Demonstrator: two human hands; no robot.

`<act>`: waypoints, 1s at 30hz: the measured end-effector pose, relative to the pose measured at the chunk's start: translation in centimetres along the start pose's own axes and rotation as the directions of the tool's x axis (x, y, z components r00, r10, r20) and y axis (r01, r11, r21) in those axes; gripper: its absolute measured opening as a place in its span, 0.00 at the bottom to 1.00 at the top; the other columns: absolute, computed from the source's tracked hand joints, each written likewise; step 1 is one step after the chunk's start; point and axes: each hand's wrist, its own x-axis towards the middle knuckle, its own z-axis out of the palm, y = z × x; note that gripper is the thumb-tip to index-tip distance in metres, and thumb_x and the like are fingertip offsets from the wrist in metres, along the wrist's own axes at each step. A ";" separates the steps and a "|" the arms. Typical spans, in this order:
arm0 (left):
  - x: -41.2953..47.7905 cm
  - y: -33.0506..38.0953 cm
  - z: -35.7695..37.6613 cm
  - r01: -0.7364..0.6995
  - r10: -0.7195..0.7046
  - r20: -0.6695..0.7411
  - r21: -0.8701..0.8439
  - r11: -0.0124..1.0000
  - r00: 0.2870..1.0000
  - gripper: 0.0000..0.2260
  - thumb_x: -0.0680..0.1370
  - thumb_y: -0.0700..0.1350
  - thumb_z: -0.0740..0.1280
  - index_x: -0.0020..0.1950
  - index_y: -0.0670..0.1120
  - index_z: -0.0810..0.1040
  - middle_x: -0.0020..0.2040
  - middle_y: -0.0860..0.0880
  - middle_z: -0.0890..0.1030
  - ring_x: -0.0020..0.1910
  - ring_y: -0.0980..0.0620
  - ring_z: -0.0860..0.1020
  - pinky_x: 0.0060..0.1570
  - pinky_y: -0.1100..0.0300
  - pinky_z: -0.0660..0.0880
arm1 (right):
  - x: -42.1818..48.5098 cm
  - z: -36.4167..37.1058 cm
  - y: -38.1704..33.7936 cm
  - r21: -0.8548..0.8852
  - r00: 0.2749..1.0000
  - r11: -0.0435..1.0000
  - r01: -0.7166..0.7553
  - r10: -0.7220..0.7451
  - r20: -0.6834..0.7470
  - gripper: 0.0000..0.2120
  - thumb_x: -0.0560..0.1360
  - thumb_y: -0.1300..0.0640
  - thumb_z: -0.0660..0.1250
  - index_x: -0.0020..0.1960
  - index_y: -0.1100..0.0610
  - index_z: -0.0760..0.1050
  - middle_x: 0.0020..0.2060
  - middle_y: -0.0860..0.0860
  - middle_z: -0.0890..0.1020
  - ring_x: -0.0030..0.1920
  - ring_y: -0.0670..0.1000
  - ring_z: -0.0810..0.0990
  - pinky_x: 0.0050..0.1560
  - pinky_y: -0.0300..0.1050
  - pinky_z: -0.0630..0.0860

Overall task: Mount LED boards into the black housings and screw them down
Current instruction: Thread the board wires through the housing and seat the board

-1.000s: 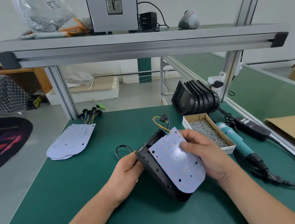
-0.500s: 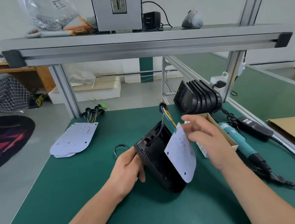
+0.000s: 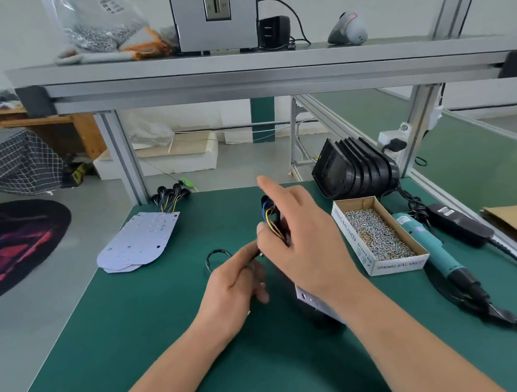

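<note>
On the green mat, my left hand [image 3: 236,287] grips the black housing [image 3: 323,322], which my hands mostly hide. The LED board [image 3: 310,300] stands edge-on against the housing, and only a pale strip shows below my right wrist. My right hand [image 3: 304,248] pinches the board's yellow and blue wires [image 3: 271,222] above the housing, with its index finger pointing up and away. The wires end in a black plug at the top.
A pile of LED boards [image 3: 140,242] with wires lies at the far left. Stacked black housings [image 3: 354,169] stand at the far right. A cardboard box of screws [image 3: 377,233], a teal electric screwdriver [image 3: 431,244] and its corded adapter [image 3: 460,223] lie to the right. A black ring [image 3: 217,258] lies beside my left hand.
My right hand let go of the board's face and moved up to its wires. The board swung from lying over the housing to standing edge-on. My left hand kept its grip.
</note>
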 end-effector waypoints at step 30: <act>1.4 -1.3 -2.2 0.123 -0.191 -0.065 -0.559 0.820 0.980 0.15 0.69 0.42 0.73 0.33 0.49 0.66 0.42 0.41 0.80 0.41 0.42 0.83 0.45 0.49 0.84 | 2.1 -0.4 2.5 0.077 0.833 0.956 -0.282 0.204 0.514 0.10 0.77 0.55 0.68 0.57 0.45 0.81 0.44 0.40 0.84 0.45 0.40 0.80 0.48 0.35 0.75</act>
